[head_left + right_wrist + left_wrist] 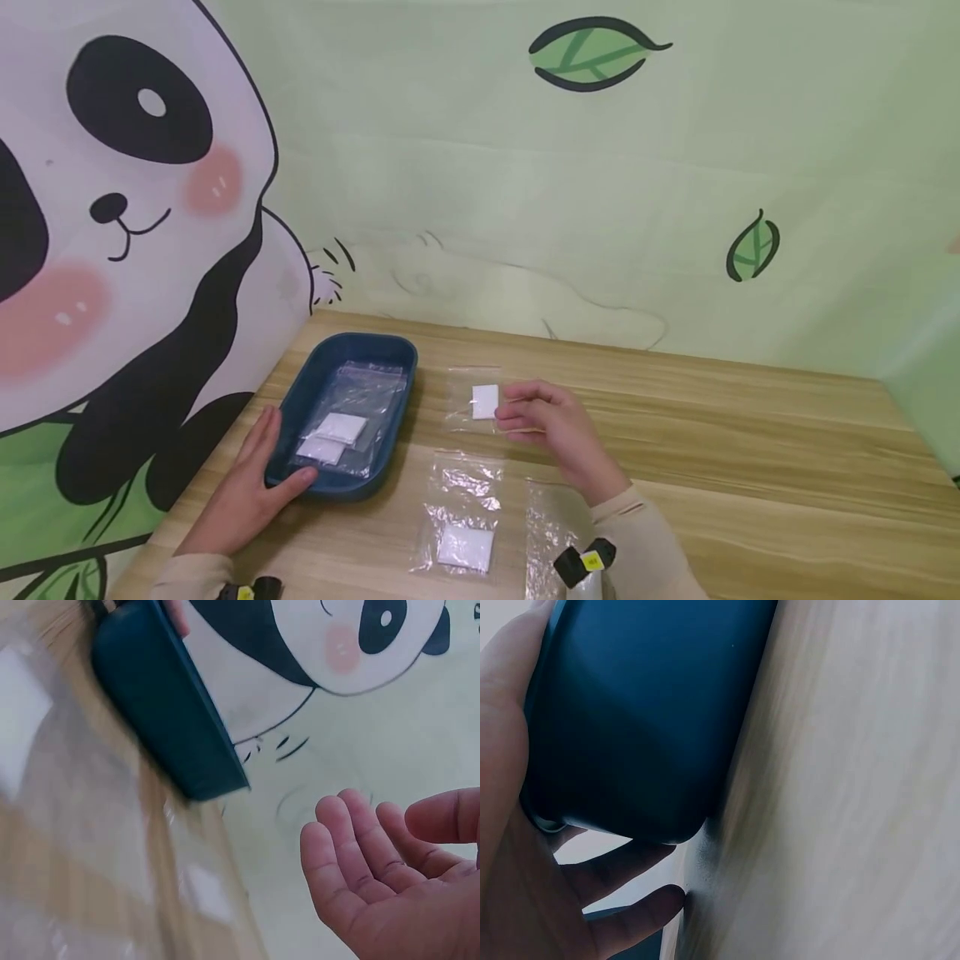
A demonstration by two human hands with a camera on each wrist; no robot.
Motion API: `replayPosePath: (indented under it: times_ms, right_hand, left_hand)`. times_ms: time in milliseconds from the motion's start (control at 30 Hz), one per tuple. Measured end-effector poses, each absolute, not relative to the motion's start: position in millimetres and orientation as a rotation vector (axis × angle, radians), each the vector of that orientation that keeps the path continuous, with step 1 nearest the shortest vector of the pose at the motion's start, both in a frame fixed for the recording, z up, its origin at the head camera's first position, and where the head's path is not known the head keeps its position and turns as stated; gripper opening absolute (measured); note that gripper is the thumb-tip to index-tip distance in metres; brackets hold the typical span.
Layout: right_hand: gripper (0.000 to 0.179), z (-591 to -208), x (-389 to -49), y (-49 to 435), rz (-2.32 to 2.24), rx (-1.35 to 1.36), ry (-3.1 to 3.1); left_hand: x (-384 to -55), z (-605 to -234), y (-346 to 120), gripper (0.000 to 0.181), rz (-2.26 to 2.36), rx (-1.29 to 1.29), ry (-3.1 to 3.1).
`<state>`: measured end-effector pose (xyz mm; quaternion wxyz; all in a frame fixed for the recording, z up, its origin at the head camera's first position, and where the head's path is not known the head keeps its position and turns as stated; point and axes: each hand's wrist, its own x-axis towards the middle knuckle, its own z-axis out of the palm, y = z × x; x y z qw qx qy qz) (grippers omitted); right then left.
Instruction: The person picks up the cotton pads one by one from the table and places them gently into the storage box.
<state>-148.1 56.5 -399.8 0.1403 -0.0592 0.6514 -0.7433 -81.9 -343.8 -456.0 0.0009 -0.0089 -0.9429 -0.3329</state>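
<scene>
My left hand (251, 492) rests against the near left corner of a dark blue tray (408, 367), thumb by the near rim, fingers along the outer left side. In the left wrist view those fingers are fairly straight and spread. Inside the tray lie clear zip bags (375, 387) with white square pieces (342, 428). My right hand (558, 425) hovers beside a small clear zip bag (459, 404) holding a white square (485, 402). Its fingertips overlap the bag's right edge in the head view. The right wrist view shows loosely bent fingers and nothing in the palm.
Another zip bag (465, 479) with a white square (466, 547) lies nearer on the wooden table (750, 433). Clear plastic (547, 521) lies under the right forearm, partly hidden by it. A pale green backdrop (450, 167) with a panda print stands behind the table.
</scene>
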Motion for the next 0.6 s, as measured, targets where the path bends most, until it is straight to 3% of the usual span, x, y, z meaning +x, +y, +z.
replayPosePath:
  times_ms: [600]
  right_hand:
    - [0.031,-435.4,-121.6,142.0,-2.149,-0.007,1.918]
  left_hand:
    - [-81.9,-453.7,-342.1,0.106,-1.039,-0.020,-2.962]
